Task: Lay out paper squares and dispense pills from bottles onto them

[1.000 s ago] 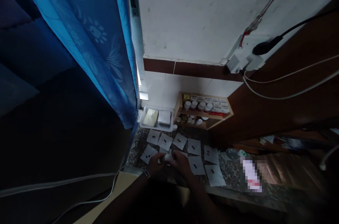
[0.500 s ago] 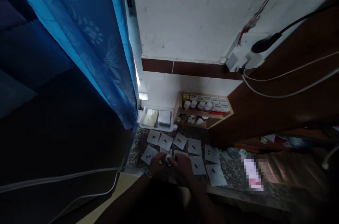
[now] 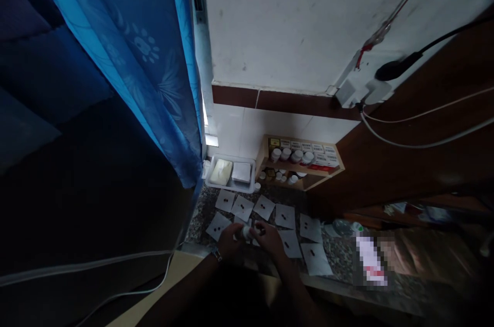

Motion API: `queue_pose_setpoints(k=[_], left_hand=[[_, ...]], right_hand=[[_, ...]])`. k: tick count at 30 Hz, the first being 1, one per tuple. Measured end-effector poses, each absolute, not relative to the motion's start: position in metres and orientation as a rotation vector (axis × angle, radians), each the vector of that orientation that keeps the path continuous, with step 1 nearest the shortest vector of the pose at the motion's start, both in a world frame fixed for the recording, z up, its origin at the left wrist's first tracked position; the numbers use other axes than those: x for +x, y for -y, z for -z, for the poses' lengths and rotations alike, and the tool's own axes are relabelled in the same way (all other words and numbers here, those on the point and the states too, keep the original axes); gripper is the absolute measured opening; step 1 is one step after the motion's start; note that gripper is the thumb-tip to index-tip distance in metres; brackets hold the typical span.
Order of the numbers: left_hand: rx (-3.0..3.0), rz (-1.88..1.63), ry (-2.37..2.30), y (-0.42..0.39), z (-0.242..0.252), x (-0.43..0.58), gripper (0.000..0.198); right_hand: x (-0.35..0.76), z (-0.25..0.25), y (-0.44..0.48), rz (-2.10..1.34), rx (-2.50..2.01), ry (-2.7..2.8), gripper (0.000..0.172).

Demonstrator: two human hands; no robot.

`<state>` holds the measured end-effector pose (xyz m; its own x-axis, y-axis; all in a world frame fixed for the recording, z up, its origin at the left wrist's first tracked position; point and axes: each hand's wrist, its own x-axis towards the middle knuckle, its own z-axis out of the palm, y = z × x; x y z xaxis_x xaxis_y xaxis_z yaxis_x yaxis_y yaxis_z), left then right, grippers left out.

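Near the front edge of the speckled counter, my left hand (image 3: 230, 240) grips a small white bottle (image 3: 245, 233), its fingers around the left side. My right hand (image 3: 267, 238) is just right of the bottle, thumb and fingertips brought together at its side; whether a cap or anything else is between them is too dark to tell. Several square white papers (image 3: 285, 217) lie flat around and behind my hands, with small dark pieces on them. Parts of the papers under my hands are hidden.
Behind the papers stand a clear tray (image 3: 230, 188) with two stacks and a wooden shelf (image 3: 325, 179) of bottles and boxes. A blue curtain (image 3: 154, 74) hangs left. A plastic bottle (image 3: 342, 227) lies right. Cables run from a wall socket.
The view has shifted slightly. My right hand's fingers have moved a little up and away from the bottle, so more of the white bottle shows between my hands.
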<state>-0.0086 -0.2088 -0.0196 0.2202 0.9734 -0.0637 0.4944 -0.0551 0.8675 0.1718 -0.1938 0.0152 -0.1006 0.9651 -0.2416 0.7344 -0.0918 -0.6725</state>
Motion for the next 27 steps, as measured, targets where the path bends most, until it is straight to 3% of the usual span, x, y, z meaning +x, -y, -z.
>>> queue_pose_setpoints(k=[4,6,9,11,14,18,23,27], left_hand=[[1.671,-0.742,-1.397,0.207,0.017,-0.008,0.037],[1.671,-0.734,-1.377,0.208,0.017,-0.008,0.037],[1.655,-0.724,-1.348,0.211,0.018,-0.007,0.037],[1.63,-0.733,-1.359,0.212,0.021,-0.007,0.036],[1.621,-0.746,-1.373,0.213,0.026,-0.007,0.035],[1.625,-0.702,-1.359,0.214,0.033,-0.008,0.034],[1.648,-0.697,-1.358,0.213,0.035,-0.011,0.036],[1.644,-0.695,-1.345,0.213,0.038,-0.01,0.036]], right_hand=[[0.168,-0.014,0.2,-0.93,-1.612,1.971,0.029],[0.166,-0.016,0.203,-0.846,-1.763,2.019,0.022],[0.166,-0.021,0.205,-0.788,-1.957,2.003,0.03],[0.167,-0.022,0.205,-0.837,-1.826,2.022,0.024],[0.168,-0.017,0.207,-0.951,-1.573,2.065,0.031],[0.167,-0.012,0.208,-0.991,-1.581,2.05,0.027],[0.167,-0.017,0.206,-1.076,-1.479,2.043,0.038],[0.171,-0.016,0.204,-1.051,-1.482,2.096,0.031]])
